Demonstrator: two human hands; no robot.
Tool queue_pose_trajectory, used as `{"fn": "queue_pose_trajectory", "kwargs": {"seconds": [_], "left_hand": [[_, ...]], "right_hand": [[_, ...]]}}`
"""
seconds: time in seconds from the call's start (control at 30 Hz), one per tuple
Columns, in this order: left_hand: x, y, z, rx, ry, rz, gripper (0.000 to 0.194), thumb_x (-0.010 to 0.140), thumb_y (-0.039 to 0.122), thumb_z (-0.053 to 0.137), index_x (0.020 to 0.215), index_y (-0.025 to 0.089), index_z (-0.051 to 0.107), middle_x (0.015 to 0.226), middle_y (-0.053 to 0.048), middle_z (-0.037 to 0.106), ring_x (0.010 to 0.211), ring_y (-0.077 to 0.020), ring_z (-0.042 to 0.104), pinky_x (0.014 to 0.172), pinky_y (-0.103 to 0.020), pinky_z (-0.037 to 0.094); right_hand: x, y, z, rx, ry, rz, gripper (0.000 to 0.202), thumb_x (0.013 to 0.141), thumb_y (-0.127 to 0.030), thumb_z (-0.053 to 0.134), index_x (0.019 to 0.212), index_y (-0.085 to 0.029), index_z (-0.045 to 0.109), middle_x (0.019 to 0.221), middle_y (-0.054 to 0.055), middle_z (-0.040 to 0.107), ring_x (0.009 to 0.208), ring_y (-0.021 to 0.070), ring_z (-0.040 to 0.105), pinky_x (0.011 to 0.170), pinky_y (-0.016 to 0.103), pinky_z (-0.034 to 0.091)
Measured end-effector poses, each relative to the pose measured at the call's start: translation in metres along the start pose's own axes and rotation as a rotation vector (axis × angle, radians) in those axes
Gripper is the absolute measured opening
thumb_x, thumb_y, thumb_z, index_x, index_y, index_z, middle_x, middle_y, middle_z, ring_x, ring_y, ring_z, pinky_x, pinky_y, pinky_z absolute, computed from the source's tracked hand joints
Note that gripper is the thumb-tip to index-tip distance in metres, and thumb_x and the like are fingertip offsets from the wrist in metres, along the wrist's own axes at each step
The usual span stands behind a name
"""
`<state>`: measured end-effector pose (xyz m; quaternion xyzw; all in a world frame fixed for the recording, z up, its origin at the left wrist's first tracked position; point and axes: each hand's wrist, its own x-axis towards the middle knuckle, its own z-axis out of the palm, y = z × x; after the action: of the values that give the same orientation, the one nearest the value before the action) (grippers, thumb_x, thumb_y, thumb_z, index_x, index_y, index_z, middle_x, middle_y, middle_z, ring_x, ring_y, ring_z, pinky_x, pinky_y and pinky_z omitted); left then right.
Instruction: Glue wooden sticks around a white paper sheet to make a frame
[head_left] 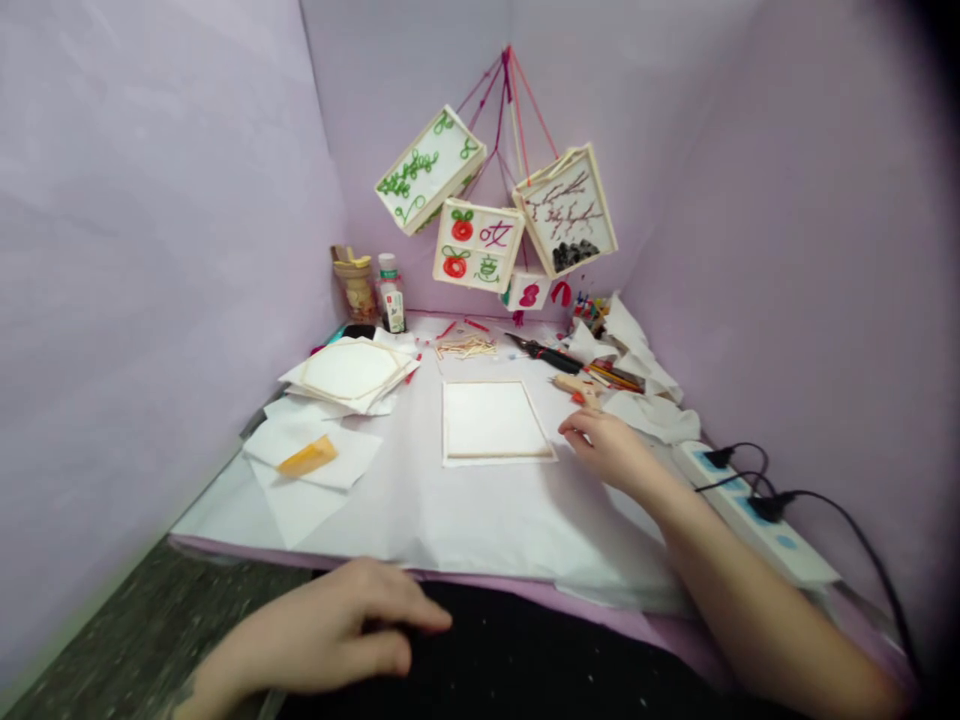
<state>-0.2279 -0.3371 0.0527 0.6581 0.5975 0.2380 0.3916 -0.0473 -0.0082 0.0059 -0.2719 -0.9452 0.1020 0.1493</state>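
A white rectangular panel [495, 418] edged with thin wooden strips lies flat in the middle of the table. Just right of it, above the white cover, is my right hand [604, 447], its fingers loosely bent and apart, with nothing visible in them. Beyond those fingers rests a small wooden-handled tool [576, 386] with an orange-red part by it; its kind is unclear. My left hand [349, 622] hovers over my dark-clothed lap at the table's front edge, thumb apart from the fingers, holding nothing.
Stacked white framed panels [352, 370] and an orange piece [309, 457] on paper lie left. Black-handled pliers [551, 355] and thin wooden sticks [469, 346] lie farther back. A power strip [757, 515] with cords runs along the right edge. Decorated box frames [478, 245] hang behind.
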Motion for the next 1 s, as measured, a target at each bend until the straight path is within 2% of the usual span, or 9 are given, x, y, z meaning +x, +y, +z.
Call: {"fn": "queue_pose_trajectory", "kwargs": {"seconds": [0.07, 0.13, 0.2, 0.27, 0.33, 0.43, 0.6, 0.87, 1.0], "left_hand": [[-0.021, -0.006, -0.005, 0.056, -0.04, -0.082, 0.036, 0.085, 0.027, 0.058, 0.12, 0.037, 0.062, 0.109, 0.002, 0.07, 0.098, -0.0158, 0.065, 0.086, -0.023, 0.049], [-0.039, -0.019, -0.01, 0.18, 0.053, -0.223, 0.032, 0.086, 0.032, 0.055, 0.116, 0.037, 0.064, 0.105, 0.002, 0.071, 0.095, -0.0167, 0.066, 0.084, -0.024, 0.05], [-0.054, -0.037, -0.016, 0.362, 0.23, -0.375, 0.028, 0.087, 0.039, 0.051, 0.108, 0.033, 0.068, 0.101, -0.001, 0.072, 0.091, -0.0198, 0.067, 0.08, -0.027, 0.051], [-0.065, -0.056, -0.021, 0.61, 0.497, -0.562, 0.034, 0.085, 0.044, 0.049, 0.105, 0.027, 0.069, 0.108, -0.006, 0.069, 0.091, -0.0265, 0.067, 0.074, -0.034, 0.053], [-0.072, -0.074, -0.023, 0.768, 0.617, -0.696, 0.039, 0.084, 0.044, 0.046, 0.109, 0.024, 0.068, 0.115, -0.009, 0.066, 0.087, -0.0306, 0.067, 0.067, -0.038, 0.053], [-0.076, -0.094, -0.022, 0.808, 0.596, -0.679, 0.039, 0.086, 0.043, 0.041, 0.105, 0.026, 0.07, 0.111, -0.008, 0.068, 0.085, -0.0295, 0.068, 0.065, -0.037, 0.051], [-0.074, -0.11, -0.025, 0.891, 0.638, -0.603, 0.038, 0.087, 0.035, 0.035, 0.099, 0.032, 0.071, 0.094, -0.004, 0.07, 0.069, -0.0233, 0.066, 0.048, -0.029, 0.041], [-0.062, -0.117, -0.03, 0.799, 0.76, -0.411, 0.036, 0.085, 0.038, 0.035, 0.088, 0.027, 0.069, 0.091, -0.003, 0.071, 0.087, -0.0235, 0.066, 0.068, -0.031, 0.05], [-0.062, -0.115, -0.026, 0.726, 0.866, -0.493, 0.033, 0.083, 0.052, 0.046, 0.086, 0.025, 0.064, 0.09, -0.001, 0.069, 0.082, -0.0229, 0.065, 0.069, -0.032, 0.05]], "right_hand": [[-0.001, 0.001, 0.003, 0.035, 0.0, -0.043, 0.021, 0.083, -0.016, 0.048, 0.083, -0.018, 0.069, 0.093, 0.009, 0.069, 0.091, 0.0229, 0.062, 0.085, 0.033, 0.044], [-0.002, 0.001, 0.005, 0.066, -0.005, -0.077, 0.02, 0.082, -0.015, 0.048, 0.083, -0.018, 0.069, 0.093, 0.009, 0.069, 0.091, 0.0228, 0.062, 0.087, 0.034, 0.043], [-0.003, 0.001, 0.007, 0.087, -0.011, -0.09, 0.02, 0.081, -0.015, 0.049, 0.083, -0.018, 0.068, 0.093, 0.009, 0.069, 0.091, 0.0229, 0.062, 0.088, 0.034, 0.043], [-0.003, 0.001, 0.01, 0.099, -0.016, -0.091, 0.02, 0.082, -0.016, 0.048, 0.084, -0.019, 0.068, 0.094, 0.009, 0.068, 0.092, 0.0227, 0.061, 0.087, 0.034, 0.044], [-0.004, -0.001, 0.011, 0.107, -0.02, -0.095, 0.02, 0.083, -0.017, 0.048, 0.086, -0.019, 0.068, 0.096, 0.009, 0.068, 0.093, 0.0222, 0.061, 0.087, 0.034, 0.043], [-0.003, -0.003, 0.011, 0.114, -0.021, -0.097, 0.019, 0.084, -0.017, 0.048, 0.087, -0.019, 0.067, 0.096, 0.008, 0.067, 0.093, 0.0215, 0.06, 0.088, 0.033, 0.043], [-0.002, -0.004, 0.009, 0.15, -0.043, -0.086, 0.019, 0.084, -0.018, 0.049, 0.087, -0.021, 0.068, 0.097, 0.008, 0.067, 0.094, 0.0204, 0.06, 0.088, 0.032, 0.043], [-0.001, 0.001, 0.011, 0.217, 0.002, -0.079, 0.018, 0.082, -0.017, 0.05, 0.085, -0.019, 0.068, 0.093, 0.007, 0.067, 0.09, 0.0193, 0.059, 0.085, 0.031, 0.044], [-0.006, 0.006, 0.005, 0.202, -0.024, -0.062, 0.016, 0.08, -0.016, 0.053, 0.085, -0.018, 0.068, 0.09, 0.007, 0.066, 0.088, 0.0188, 0.06, 0.083, 0.03, 0.045]]}}
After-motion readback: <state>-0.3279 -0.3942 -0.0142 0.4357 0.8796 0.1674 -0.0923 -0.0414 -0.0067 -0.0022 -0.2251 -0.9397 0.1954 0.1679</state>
